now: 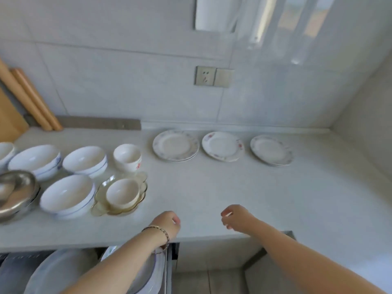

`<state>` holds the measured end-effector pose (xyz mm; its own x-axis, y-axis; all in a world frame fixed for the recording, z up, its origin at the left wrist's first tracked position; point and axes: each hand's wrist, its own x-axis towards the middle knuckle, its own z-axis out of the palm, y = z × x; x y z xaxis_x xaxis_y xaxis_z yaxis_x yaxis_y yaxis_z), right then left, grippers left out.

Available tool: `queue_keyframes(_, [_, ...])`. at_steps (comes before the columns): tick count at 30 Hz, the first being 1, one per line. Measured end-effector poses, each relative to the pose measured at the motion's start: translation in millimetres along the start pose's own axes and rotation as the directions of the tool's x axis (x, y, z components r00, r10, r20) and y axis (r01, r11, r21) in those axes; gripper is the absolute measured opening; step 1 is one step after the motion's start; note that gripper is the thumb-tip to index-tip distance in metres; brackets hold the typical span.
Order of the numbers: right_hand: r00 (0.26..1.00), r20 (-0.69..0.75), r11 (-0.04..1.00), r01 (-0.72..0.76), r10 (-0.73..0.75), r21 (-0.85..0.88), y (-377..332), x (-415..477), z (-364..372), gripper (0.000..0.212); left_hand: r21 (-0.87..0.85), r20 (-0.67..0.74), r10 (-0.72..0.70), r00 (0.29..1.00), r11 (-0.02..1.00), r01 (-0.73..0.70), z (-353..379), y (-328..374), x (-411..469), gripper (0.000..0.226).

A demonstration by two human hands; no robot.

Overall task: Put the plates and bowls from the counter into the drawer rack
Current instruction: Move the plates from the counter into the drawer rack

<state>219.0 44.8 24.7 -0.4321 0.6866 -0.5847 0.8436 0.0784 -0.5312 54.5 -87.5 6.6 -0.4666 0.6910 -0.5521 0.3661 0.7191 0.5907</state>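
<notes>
Plates (222, 146) sit far back; both hands, left hand (167, 224) and right hand (237, 217), loosely curled and empty, risk clipping bowls (70, 194) reaching.

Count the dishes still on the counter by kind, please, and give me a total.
Flat patterned plates: 3
White bowls: 6, one cut off at the left edge
Glass dish: 1
Metal bowl stack: 1
Total: 11

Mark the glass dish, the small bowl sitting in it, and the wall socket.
glass dish (99, 205): head view, scalloped left rim.
small bowl (122, 193): head view, inner bottom.
wall socket (205, 75): head view, faceplate centre.
</notes>
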Motion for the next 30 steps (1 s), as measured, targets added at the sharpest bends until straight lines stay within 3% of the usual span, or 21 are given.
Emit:
queue_keyframes(4, [0.985, -0.067, 0.966, -0.138, 0.156, 0.218, 28, 9, -64, 0.034, -0.099, 0.023, 0.042, 0.999, 0.994, -0.040, 13, 55, 17, 0.026])
queue_keyframes(8, [0.959, -0.094, 0.929, -0.230, 0.267, 0.291, 72, 45, -117, 0.034, -0.183, 0.073, 0.051, 0.996, 0.982, -0.037, 38, 103, 50, 0.028])
queue_keyframes(11, [0.939, -0.144, 0.916, -0.258, 0.313, 0.308, 109, 89, -154, 0.018, -0.208, 0.098, 0.042, 0.994, 0.978, -0.021, 66, 138, 92, 0.024])
queue_keyframes(14, [0.917, -0.139, 0.872, -0.296, 0.374, 0.390, 145, 146, -192, 0.012, -0.244, 0.108, -0.011, 0.994, 0.969, 0.037, 101, 177, 142, 0.016])
queue_keyframes(16, [0.898, -0.136, 0.832, -0.318, 0.418, 0.455, 166, 184, -215, 0.013, -0.254, 0.127, -0.058, 0.990, 0.963, 0.088, 124, 202, 176, 0.022])
queue_keyframes(20, [0.869, -0.183, 0.766, -0.283, 0.459, 0.577, 196, 249, -260, 0.032, -0.327, 0.161, -0.145, 0.976, 0.925, 0.191, 157, 254, 233, 0.040])
queue_keyframes(23, [0.856, -0.236, 0.719, -0.204, 0.460, 0.664, 206, 295, -288, 0.052, -0.512, 0.171, -0.196, 0.966, 0.820, 0.257, 172, 292, 276, 0.050])
queue_keyframes(27, [0.850, -0.251, 0.685, -0.164, 0.463, 0.710, 210, 345, -313, 0.063, -0.657, 0.163, -0.198, 0.967, 0.709, 0.256, 186, 333, 332, 0.066])
queue_keyframes(30, [0.860, -0.250, 0.671, -0.135, 0.445, 0.729, 211, 371, -322, 0.061, -0.679, 0.140, -0.185, 0.973, 0.697, 0.230, 191, 356, 364, 0.040])
